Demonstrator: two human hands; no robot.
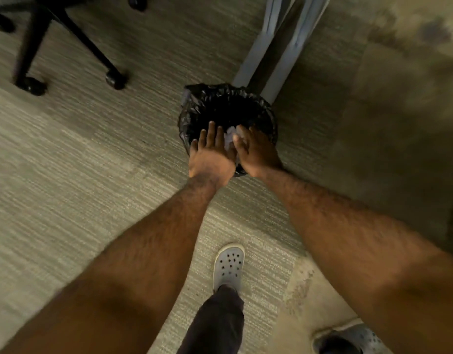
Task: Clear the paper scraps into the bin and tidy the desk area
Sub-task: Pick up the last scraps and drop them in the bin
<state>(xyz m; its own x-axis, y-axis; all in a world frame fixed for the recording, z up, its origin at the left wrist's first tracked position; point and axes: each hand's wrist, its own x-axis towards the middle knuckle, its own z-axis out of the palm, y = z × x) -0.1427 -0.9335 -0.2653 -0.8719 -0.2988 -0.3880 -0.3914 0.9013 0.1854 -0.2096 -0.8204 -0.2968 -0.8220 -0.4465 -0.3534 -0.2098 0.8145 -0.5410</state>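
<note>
Forearms [166, 241] out, left hand [211, 159], right hand [257, 152] sandwich paper scraps [229, 136] in flat-fingered grip above bin [193, 106]

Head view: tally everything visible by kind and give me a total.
Hands: 2 (left hand, right hand)
Paper wad: 1
Bin: 1
Clogs: 2 (left clog, right clog)
Office chair: 1
Desk leg: 1
Total: 8

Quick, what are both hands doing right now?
Left hand: open, fingers straight, against the paper.
Right hand: touching the paper over the bin; grip cannot be told.
</note>
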